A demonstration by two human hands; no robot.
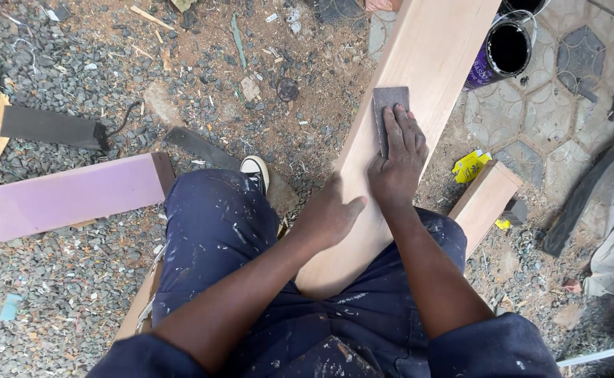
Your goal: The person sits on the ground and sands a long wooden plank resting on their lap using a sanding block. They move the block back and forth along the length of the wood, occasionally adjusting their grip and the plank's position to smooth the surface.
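Note:
A long pale wooden plank runs from my lap up toward the top right. My right hand lies flat on the plank and presses a dark grey sheet of sandpaper against its face. My left hand grips the plank's left edge a little nearer to me, thumb on top. The plank's near end rests between my legs in dark blue trousers.
Gravel and sawdust cover the ground. A pink-painted beam lies at left, a short wooden block at right beside a yellow wrapper. An open tin stands on paving stones at top right. My shoe is beside the plank.

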